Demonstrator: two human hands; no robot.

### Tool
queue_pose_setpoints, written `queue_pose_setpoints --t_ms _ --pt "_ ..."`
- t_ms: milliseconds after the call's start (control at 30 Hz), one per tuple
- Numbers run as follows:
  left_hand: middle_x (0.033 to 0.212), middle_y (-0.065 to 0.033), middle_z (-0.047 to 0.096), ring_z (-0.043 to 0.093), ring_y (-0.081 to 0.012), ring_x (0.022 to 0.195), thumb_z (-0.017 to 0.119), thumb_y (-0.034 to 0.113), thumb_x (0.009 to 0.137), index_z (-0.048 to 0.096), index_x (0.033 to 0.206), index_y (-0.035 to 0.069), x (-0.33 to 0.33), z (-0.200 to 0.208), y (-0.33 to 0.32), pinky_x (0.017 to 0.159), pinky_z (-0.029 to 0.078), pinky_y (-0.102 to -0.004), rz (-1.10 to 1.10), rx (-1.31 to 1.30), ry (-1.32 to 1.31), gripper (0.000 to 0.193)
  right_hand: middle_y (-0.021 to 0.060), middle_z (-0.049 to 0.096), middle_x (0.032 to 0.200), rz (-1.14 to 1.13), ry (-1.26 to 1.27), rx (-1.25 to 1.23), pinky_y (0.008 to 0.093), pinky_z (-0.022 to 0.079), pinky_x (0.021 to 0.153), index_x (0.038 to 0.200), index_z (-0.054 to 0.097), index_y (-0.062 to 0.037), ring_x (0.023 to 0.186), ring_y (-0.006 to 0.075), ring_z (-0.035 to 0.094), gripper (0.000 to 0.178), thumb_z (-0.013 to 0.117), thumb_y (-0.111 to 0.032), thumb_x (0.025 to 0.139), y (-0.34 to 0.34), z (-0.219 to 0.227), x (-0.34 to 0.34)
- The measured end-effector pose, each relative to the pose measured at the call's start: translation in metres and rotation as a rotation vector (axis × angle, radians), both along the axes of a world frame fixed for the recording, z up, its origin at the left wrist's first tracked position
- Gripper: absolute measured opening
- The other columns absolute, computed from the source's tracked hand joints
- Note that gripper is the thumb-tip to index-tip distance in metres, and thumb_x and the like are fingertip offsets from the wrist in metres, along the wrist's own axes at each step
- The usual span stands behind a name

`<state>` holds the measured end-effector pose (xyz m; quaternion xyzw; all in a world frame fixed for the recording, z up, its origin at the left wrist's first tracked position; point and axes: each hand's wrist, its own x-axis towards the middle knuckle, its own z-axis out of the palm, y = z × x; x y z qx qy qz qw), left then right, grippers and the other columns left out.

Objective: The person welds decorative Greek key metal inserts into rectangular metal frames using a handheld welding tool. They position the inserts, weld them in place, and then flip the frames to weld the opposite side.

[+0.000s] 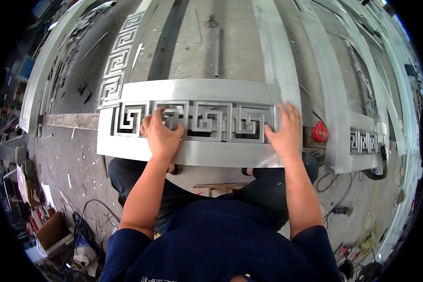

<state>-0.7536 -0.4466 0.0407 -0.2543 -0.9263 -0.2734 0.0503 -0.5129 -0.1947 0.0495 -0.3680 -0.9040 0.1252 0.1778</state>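
Across the front of a long silver metal frame [188, 89] lies a strip of Greek-key metal fretwork [208, 121], set in the opening between two flat bars. My left hand [162, 134] rests on the left half of the strip, thumb and bent fingers apart, touching the key pattern. At the right end of the strip is my right hand [285, 129], fingers spread and thumb at the strip's end, its palm over the frame's corner. Neither hand is wrapped round anything visible. Another fretwork strip [120, 61] runs along the frame's left side.
A red tape measure [320, 131] sits just right of the frame. Further right stands another metal frame [336, 94] with a short fretwork piece [363, 141]. A wooden bar [73, 121] passes under the left side. Cables, offcuts and a cardboard box [54, 230] lie on the floor.
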Motion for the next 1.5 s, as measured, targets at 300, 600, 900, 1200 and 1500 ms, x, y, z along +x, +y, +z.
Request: queue_pose_setpoints --t_ms 300,600,900,1200,1500 --pt "0.109 -0.0152 0.069 0.051 -0.0328 0.12 0.076 0.024 0.071 0.063 0.121 0.003 -0.001 -0.001 0.002 0.113 0.028 -0.0454 -0.003 -0.031 0.03 0.056 0.0175 0.044 0.155 0.002 -0.026 -0.019 0.0492 0.023 0.124 0.14 0.055 -0.0041 0.148 0.0382 0.033 0.076 0.081 -0.022 0.072 0.001 -0.003 0.001" --pt "0.111 -0.0152 0.069 0.051 -0.0337 0.12 0.077 0.022 0.07 0.064 0.118 0.003 -0.003 0.002 0.004 0.111 0.03 -0.0464 -0.026 -0.014 0.012 0.054 0.0277 0.047 0.15 0.086 -0.345 0.04 0.0469 0.036 0.118 0.136 0.055 0.0092 0.139 0.0487 0.043 0.067 0.075 -0.014 0.075 -0.001 0.01 -0.015" --pt "0.107 -0.0139 0.068 0.052 -0.0333 0.116 0.079 0.021 0.068 0.064 0.114 0.005 -0.003 0.001 0.0 0.109 0.032 -0.0464 -0.023 0.06 0.038 0.05 0.0285 0.047 0.149 0.131 -0.44 0.068 0.0473 0.039 0.116 0.142 0.051 0.0046 0.135 0.0496 0.047 0.065 0.07 -0.008 0.081 -0.007 0.02 -0.023" --pt "0.108 -0.012 0.068 0.052 -0.0335 0.116 0.077 0.021 0.071 0.063 0.112 0.006 -0.003 0.004 0.003 0.109 0.032 -0.046 -0.052 -0.03 0.021 0.046 0.0241 0.051 0.147 0.095 -0.175 -0.061 0.0487 0.04 0.115 0.143 0.05 -0.0014 0.134 0.0451 0.049 0.075 0.08 -0.014 0.076 0.016 0.019 -0.01" --pt "0.116 -0.0142 0.066 0.051 -0.0338 0.121 0.078 0.023 0.072 0.062 0.122 0.007 -0.005 0.004 0.005 0.111 0.032 -0.047 -0.021 -0.105 -0.054 0.055 0.0265 0.025 0.163 -0.067 -0.178 -0.153 0.0531 0.027 0.122 0.154 0.035 -0.0021 0.149 0.0492 0.023 0.096 0.084 -0.037 0.079 0.036 0.013 0.003"
